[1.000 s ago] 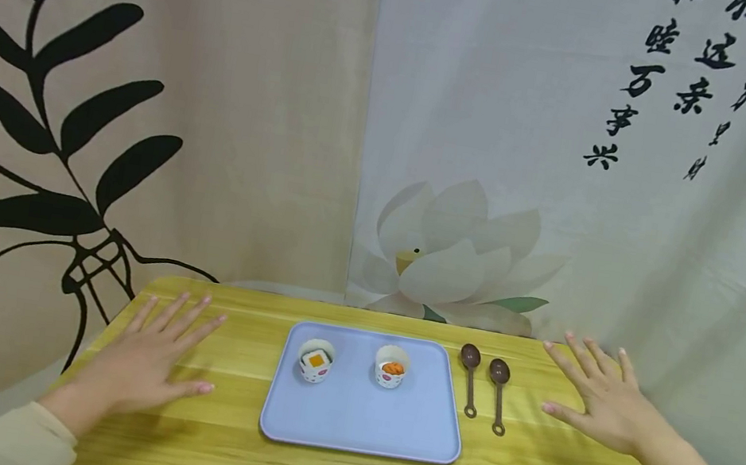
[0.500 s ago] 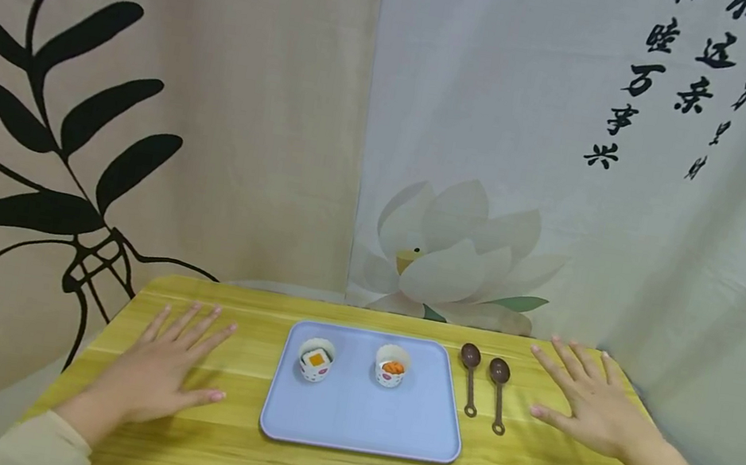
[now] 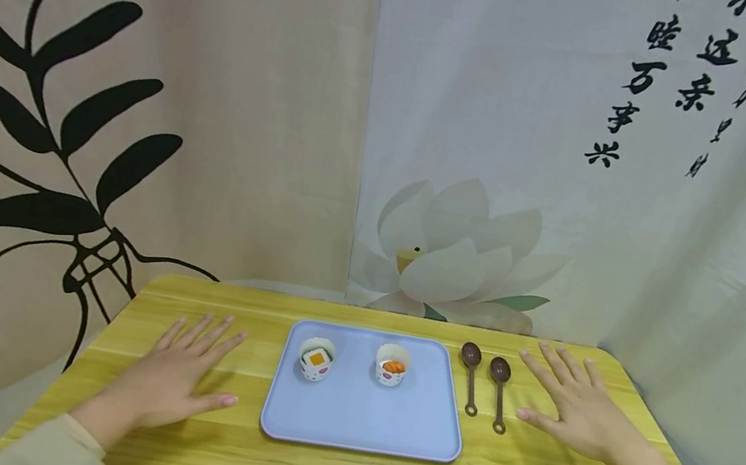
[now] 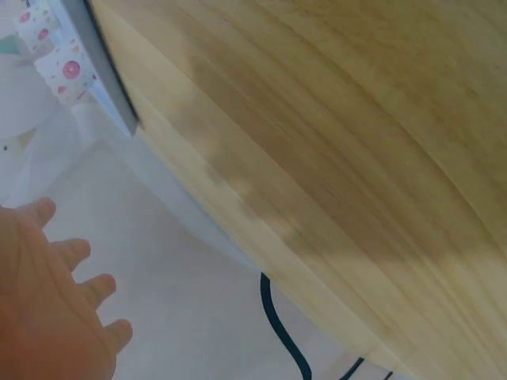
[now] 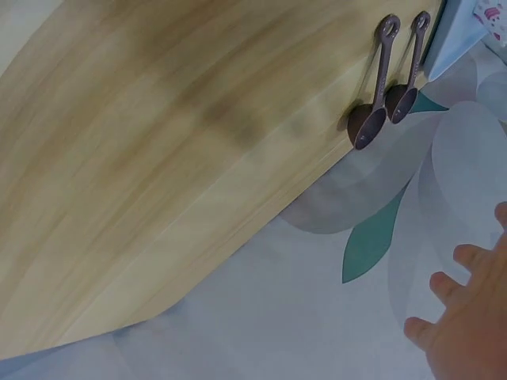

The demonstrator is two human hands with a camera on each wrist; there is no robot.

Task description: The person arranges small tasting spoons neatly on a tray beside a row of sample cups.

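Observation:
My left hand (image 3: 176,378), fingers spread, hovers over the table left of a light blue tray (image 3: 362,424) and holds nothing. On the right side, my right hand (image 3: 579,412) is likewise spread and bare, just beyond two brown spoons. The nearer spoon (image 3: 498,388) and the other spoon (image 3: 471,372) lie side by side between that hand and the tray, bowls pointing away. Two small patterned paper cups stand on the tray's far half. The left cup (image 3: 315,368) has a white and yellow-orange piece in it; the right cup (image 3: 389,376) contains orange pieces.
A yellow wood-grain table (image 3: 202,452) bears everything. Directly behind its far edge hangs a curtain (image 3: 287,131) printed with dark leaves, a lotus and black characters. In the right wrist view, the spoons lie close to the tray edge (image 5: 451,36).
Both hands have shifted inward and slightly toward the person, the left one rightward and the right one leftward, nearer the spoons. Tray, cups and spoons have stayed in place.

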